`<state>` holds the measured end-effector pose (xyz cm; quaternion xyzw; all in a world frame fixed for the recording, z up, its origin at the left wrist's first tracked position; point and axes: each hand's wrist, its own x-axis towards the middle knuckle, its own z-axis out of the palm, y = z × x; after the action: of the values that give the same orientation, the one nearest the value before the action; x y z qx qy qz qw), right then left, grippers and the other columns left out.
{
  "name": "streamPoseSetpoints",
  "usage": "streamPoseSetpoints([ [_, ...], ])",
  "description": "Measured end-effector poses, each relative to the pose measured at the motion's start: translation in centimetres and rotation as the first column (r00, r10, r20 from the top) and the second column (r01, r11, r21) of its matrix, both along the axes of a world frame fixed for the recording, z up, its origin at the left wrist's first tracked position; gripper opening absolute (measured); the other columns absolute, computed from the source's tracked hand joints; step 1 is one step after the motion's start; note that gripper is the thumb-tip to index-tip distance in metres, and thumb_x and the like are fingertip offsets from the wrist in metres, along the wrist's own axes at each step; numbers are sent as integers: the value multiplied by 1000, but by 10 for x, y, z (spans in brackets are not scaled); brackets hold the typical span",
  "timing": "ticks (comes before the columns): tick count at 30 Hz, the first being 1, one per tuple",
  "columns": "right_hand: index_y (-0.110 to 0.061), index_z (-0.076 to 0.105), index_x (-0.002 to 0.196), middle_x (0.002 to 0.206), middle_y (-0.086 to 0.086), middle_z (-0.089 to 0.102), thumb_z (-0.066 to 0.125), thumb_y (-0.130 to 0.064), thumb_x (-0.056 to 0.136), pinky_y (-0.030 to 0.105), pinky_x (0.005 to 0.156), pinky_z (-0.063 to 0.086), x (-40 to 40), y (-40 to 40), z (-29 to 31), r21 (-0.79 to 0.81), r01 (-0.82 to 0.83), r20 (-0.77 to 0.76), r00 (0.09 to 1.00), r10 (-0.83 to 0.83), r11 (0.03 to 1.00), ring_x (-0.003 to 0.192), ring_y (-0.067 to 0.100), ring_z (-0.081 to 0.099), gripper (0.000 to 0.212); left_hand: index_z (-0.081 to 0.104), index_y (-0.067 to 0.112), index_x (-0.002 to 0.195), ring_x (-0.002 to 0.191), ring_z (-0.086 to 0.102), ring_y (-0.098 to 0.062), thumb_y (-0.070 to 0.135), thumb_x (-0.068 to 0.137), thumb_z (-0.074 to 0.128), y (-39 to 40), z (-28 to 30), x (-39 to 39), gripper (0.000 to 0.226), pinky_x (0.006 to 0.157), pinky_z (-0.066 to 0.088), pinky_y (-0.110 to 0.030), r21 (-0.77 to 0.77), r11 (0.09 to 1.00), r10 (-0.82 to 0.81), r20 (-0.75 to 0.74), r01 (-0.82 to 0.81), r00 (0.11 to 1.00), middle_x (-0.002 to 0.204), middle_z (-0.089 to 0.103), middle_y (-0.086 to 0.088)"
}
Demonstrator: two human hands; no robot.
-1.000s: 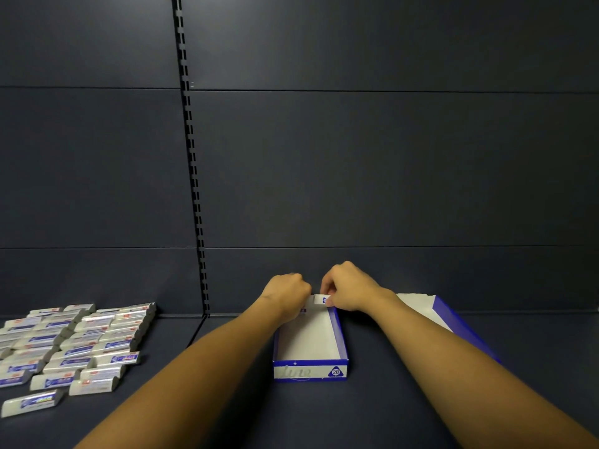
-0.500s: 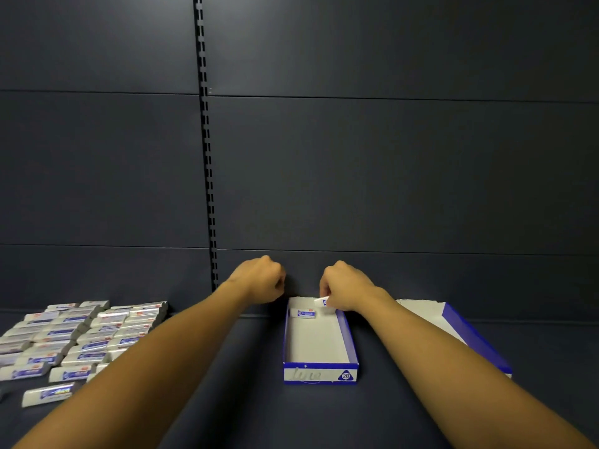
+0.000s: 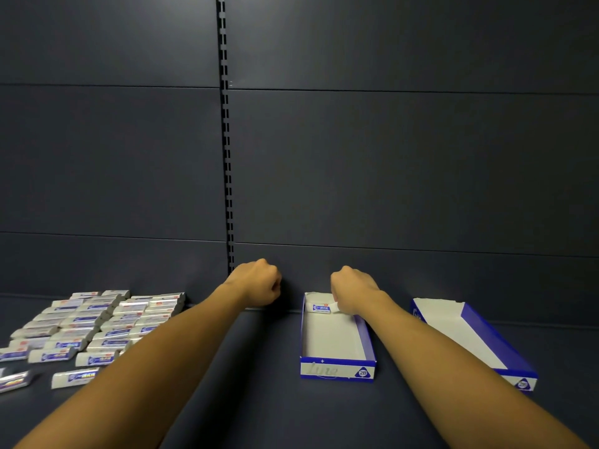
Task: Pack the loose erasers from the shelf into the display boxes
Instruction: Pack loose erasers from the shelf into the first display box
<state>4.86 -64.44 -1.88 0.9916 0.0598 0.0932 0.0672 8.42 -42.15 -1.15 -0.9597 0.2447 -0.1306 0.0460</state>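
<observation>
A blue-and-white display box (image 3: 337, 371) stands open on the dark shelf, right of centre. One wrapped eraser (image 3: 321, 308) lies inside it at its far end. My right hand (image 3: 353, 291) hovers over that far end and pinches a second white eraser (image 3: 334, 306) beside the first. My left hand (image 3: 259, 283) is curled into a fist left of the box, above the shelf, with nothing visible in it. Several loose erasers (image 3: 90, 322) lie in rows at the far left of the shelf.
A second open display box (image 3: 505, 361) sits at an angle to the right of the first. The dark back panel with its slotted upright (image 3: 227, 157) rises right behind the hands. Bare shelf lies between the eraser pile and the boxes.
My left hand has drawn away to the left of the box, leaving one eraser at its far end. My right hand stays there with its eraser, slightly lower.
</observation>
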Motion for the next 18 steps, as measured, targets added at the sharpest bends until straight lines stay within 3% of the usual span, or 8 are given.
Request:
streamPoseSetpoints([
  [7,-10,67,99,91,9,56,58,0,89,32,66,40,0,1,-5,-74,21,29,999,-19,997,74,25,51,16,64,17,85,72,56,-24,25,94,52,1,-8,1,17,61,44,-30,-2,1000,0,-27,0,1000,76,53,-1],
  [13,-7,66,106,102,13,64,57,-1,93,31,69,43,5,1,-14,-92,1,35,999,2,996,85,27,60,17,68,15,93,75,59,-25,27,96,53,3,-7,1,19,66,50,-33,2,1000,-5,-47,5,999,79,54,-1],
  [18,-12,63,113,108,10,66,61,-16,98,27,72,44,8,-2,-25,-52,-12,40,999,14,999,93,22,65,16,68,14,92,76,62,-27,25,95,53,8,-8,1,20,67,54,-34,-11,1000,7,-57,-8,998,80,58,-3],
])
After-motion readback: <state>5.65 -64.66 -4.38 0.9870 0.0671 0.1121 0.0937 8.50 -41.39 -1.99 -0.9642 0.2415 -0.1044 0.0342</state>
